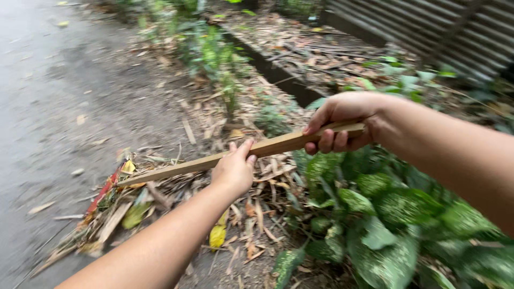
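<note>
- Outdoors, a wet paved path [43, 80] ran along the left of the scene, edged by a strip of dirt littered with dry leaves [251, 214] and twigs.
- Far to the right stood a corrugated metal fence [428, 32], with a dark low kerb [278, 75] running towards it past small green weeds [214, 53].
- Near right, a spotted green-and-white leafy plant [385, 219] filled the corner.
- Both hands held a long wooden stick [198, 163], which slanted from upper right down to the left, its lower end over a heap of swept leaves and scraps [112, 208] at the path's edge.
- The right hand [342, 123] gripped the upper end of the stick, fingers curled fully around it.
- The left hand [234, 168] held the stick nearer its middle, seen from the back, thumb and fingertips wrapped over the top edge.
- A yellow leaf [217, 235] lay on the ground just below the left forearm.
</note>
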